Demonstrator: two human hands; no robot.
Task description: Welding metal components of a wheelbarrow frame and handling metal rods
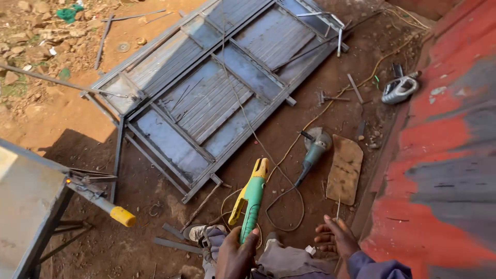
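A: Two hands were in view, low in the frame. Left hand (pixel 236 254) had its fingers clamped around the handle of a green and yellow welding holder (pixel 250 199), tip pointing up and away over the dirt ground (pixel 289 129).

B: Right hand?

A: Right hand (pixel 336 238) held nothing, fingers spread apart and loosely curled, just beside a red and grey sheet-metal wall (pixel 444 155).

B: Around them?

A: Angle grinder (pixel 312 151) lay on the ground beyond the holder, next to a flat board (pixel 344 169). Grey metal gate (pixel 217 88) lay flat further off. Yellow-handled tool (pixel 111 209) stuck out from a metal table (pixel 26 201) at left. Shoe (pixel 199 232) near the left hand.
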